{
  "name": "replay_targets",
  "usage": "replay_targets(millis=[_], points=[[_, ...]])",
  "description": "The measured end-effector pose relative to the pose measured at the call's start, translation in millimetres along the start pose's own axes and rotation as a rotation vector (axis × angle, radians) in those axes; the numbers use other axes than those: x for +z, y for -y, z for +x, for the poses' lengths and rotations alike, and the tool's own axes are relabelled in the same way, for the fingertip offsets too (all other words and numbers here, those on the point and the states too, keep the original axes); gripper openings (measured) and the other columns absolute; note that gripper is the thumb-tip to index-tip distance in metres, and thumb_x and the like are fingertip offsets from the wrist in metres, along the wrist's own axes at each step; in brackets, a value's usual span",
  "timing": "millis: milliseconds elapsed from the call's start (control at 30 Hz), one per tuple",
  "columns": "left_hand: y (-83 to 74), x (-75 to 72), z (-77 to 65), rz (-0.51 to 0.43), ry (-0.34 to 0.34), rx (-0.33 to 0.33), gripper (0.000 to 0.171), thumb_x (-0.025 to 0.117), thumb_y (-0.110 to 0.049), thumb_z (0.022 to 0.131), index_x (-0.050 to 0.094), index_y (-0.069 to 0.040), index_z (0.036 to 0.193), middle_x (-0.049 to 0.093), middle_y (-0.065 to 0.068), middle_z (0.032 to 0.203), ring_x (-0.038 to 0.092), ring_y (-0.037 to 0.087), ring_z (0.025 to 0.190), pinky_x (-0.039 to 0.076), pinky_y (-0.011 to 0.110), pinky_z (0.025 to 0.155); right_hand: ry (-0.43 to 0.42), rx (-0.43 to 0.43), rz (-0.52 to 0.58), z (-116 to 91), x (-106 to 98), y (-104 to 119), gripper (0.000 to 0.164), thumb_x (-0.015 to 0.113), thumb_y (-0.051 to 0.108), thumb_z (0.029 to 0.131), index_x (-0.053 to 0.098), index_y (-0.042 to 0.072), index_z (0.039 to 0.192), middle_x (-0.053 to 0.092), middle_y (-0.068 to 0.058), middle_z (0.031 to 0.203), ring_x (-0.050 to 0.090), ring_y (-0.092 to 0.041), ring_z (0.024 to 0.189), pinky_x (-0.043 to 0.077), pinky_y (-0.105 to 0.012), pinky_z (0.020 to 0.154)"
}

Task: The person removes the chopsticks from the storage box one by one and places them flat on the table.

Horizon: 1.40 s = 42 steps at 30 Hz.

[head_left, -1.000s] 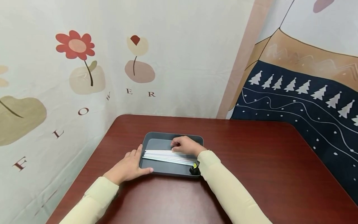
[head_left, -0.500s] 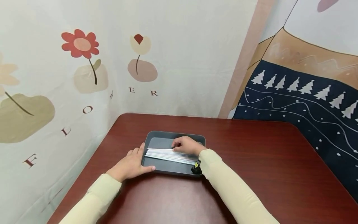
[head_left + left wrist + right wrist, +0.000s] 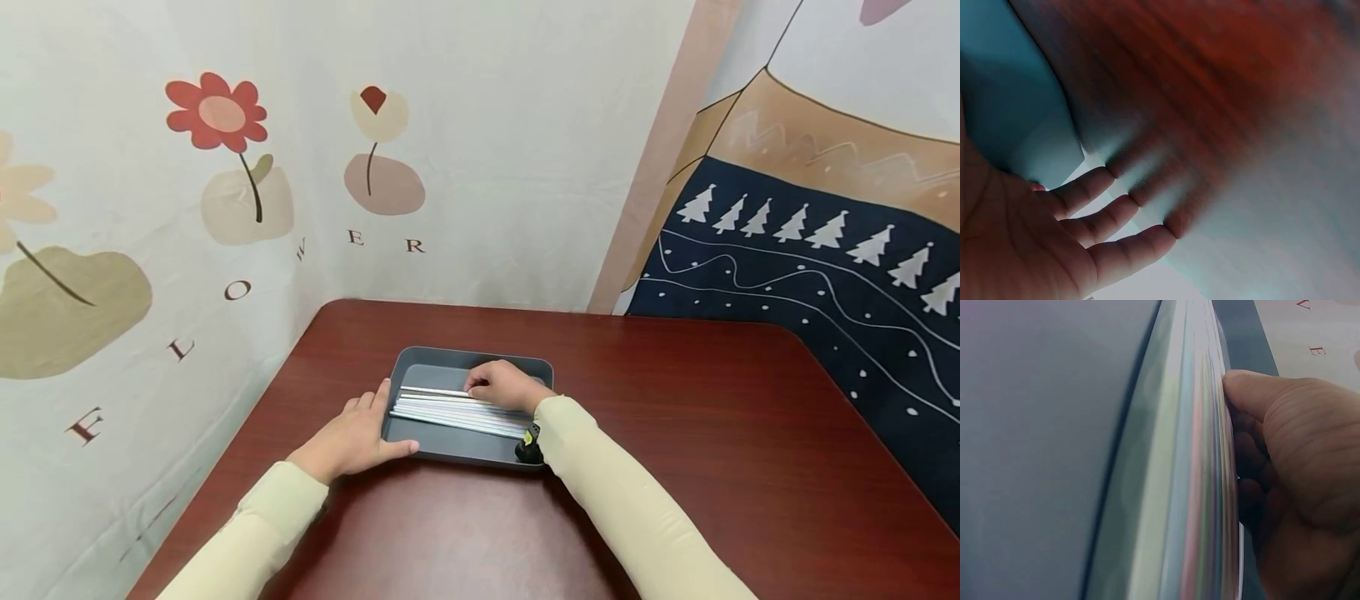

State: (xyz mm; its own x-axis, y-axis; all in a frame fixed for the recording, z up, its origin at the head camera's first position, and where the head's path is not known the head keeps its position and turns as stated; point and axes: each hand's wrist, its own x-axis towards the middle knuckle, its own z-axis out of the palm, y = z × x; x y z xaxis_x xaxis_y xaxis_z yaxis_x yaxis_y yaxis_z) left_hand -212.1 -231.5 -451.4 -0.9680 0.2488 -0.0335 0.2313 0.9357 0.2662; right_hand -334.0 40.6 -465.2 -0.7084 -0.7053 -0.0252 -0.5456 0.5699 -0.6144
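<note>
On the left, a whitish wall cloth (image 3: pixel 487 125) bore printed flowers, a red flower (image 3: pixel 221 114) brightest among them, and dark letters slanting down towards the near corner. Against it stood a glossy red-brown table (image 3: pixel 675 392), rounded at its far corners, a pale sheen lying across its near middle. The person's left hand (image 3: pixel 348 437) was spread at the left end of a grey tray (image 3: pixel 442 377), the thumb reaching along the near rim. Inside, long thin pale strips (image 3: pixel 453 414) lay side by side, lengthwise; close to the right wrist they showed pastel tints. At their far edge the right hand (image 3: pixel 510 386) had its thumb and forefinger pinching the outermost strips, the other fingers curled. Further right, past a dusty-pink band (image 3: pixel 652 158), a navy hanging (image 3: pixel 795 275) with white trees dropped behind the table's right side.
</note>
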Motion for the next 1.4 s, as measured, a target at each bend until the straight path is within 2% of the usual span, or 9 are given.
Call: replay_targets(millis=[233, 500, 700, 900, 1167, 1400], points=[[0.0, 0.7, 1.5, 0.002, 0.006, -0.005, 0.127, 0.061, -0.079, 0.076, 0.017, 0.012, 0.152, 0.042, 0.032, 0.141, 0.043, 0.05, 0.125, 0.041, 0.054, 0.1, -0.034, -0.004, -0.004, 1, 1, -3, 0.011, 0.062, 0.017, 0.1, 0.071, 0.022, 0.098, 0.064, 0.011, 0.087, 0.052, -0.009, 0.072, 0.046, -0.028, 0.072], [-0.5, 1.3, 0.4, 0.0, 0.0, -0.018, 0.125, 0.064, -0.076, 0.077, 0.017, 0.012, 0.152, 0.045, 0.031, 0.137, 0.045, 0.051, 0.122, 0.042, 0.055, 0.099, -0.039, -0.075, -0.096, 2, 2, 1, 0.01, 0.064, 0.017, 0.099, 0.069, 0.019, 0.091, 0.058, 0.008, 0.078, 0.046, -0.008, 0.065, 0.042, -0.027, 0.069], [0.2, 0.8, 0.0, -0.007, -0.005, -0.007, 0.124, 0.064, -0.076, 0.077, 0.018, 0.012, 0.152, 0.044, 0.033, 0.138, 0.044, 0.052, 0.122, 0.041, 0.056, 0.1, -0.035, -0.048, -0.079, 0, -1, 5, 0.012, 0.063, 0.018, 0.099, 0.07, 0.022, 0.09, 0.061, 0.011, 0.078, 0.049, -0.008, 0.066, 0.043, -0.027, 0.068], [0.8, 0.3, 1.1, -0.003, 0.001, -0.005, 0.126, 0.062, -0.078, 0.077, 0.017, 0.012, 0.152, 0.042, 0.032, 0.142, 0.044, 0.05, 0.125, 0.041, 0.054, 0.1, -0.021, -0.021, -0.034, -1, -5, 6, 0.012, 0.06, 0.018, 0.101, 0.068, 0.022, 0.094, 0.06, 0.008, 0.078, 0.047, -0.009, 0.065, 0.043, -0.027, 0.067], [0.5, 1.6, 3.5, -0.003, -0.002, 0.002, 0.127, 0.06, -0.08, 0.076, 0.017, 0.012, 0.152, 0.044, 0.033, 0.138, 0.044, 0.052, 0.123, 0.04, 0.055, 0.101, -0.021, -0.039, -0.035, -3, -13, 7, 0.012, 0.058, 0.016, 0.102, 0.069, 0.018, 0.098, 0.061, 0.007, 0.086, 0.048, -0.01, 0.069, 0.044, -0.029, 0.069], [0.2, 0.9, 2.3, -0.001, 0.007, -0.004, 0.126, 0.061, -0.078, 0.077, 0.015, 0.012, 0.153, 0.044, 0.033, 0.139, 0.044, 0.053, 0.123, 0.039, 0.055, 0.102, -0.049, -0.09, -0.053, -4, -23, 17, 0.014, 0.058, 0.014, 0.102, 0.071, 0.011, 0.106, 0.065, 0.004, 0.096, 0.054, -0.013, 0.08, 0.047, -0.031, 0.075]])
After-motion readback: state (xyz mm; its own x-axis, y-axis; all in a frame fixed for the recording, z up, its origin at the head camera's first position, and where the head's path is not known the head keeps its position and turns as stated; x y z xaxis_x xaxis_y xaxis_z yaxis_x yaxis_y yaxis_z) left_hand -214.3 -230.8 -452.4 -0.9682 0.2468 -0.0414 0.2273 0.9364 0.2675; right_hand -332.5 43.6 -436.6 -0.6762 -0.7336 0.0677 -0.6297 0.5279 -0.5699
